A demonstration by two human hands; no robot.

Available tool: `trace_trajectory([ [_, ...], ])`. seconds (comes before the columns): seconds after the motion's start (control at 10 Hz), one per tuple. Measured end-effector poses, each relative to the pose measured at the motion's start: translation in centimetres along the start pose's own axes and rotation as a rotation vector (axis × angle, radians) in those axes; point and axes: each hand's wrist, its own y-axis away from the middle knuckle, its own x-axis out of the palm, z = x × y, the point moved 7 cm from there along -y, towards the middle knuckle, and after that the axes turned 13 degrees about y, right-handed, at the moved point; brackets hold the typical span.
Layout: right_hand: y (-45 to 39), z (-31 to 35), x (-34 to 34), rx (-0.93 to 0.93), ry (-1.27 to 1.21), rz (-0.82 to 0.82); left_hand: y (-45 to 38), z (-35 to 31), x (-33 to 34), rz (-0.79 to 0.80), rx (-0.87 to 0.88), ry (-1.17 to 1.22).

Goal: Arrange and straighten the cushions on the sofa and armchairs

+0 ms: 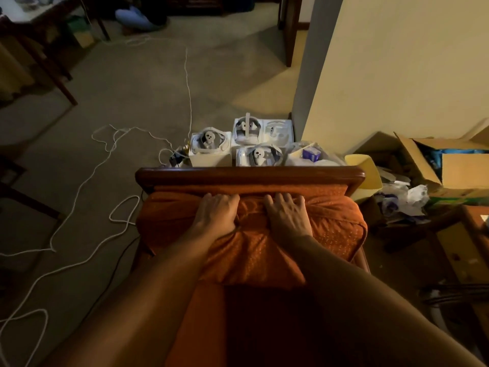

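An orange patterned cushion (254,250) leans against the orange back cushion (164,218) of an armchair with a dark wooden top rail (248,174). My left hand (215,214) and my right hand (287,214) lie side by side on the upper edge of the small cushion. The fingers press into the fold where it meets the backrest. The fabric bunches between both hands. The orange seat cushion (211,321) lies below, largely covered by my forearms.
Behind the armchair stand several white boxes holding headsets (210,148). White cables (79,207) trail over the carpet at left. An open cardboard box (449,165) and crumpled paper (407,197) are at right, below a cream wall (397,75). A dark table (34,49) stands far left.
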Motion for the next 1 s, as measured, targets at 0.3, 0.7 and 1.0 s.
trace_trajectory([
  [0.3,-0.5,0.8,0.4,0.099,0.073,0.139,-0.6,0.4,1.1,0.012,-0.137,-0.047],
  [0.7,2.2,0.5,-3.5,0.154,0.021,0.278,2.8,-2.4,-2.1,0.052,-0.055,0.015],
  [1.0,10.5,-4.1,-15.4,0.361,-0.114,0.158,7.8,-11.7,-12.3,0.011,0.200,-0.057],
])
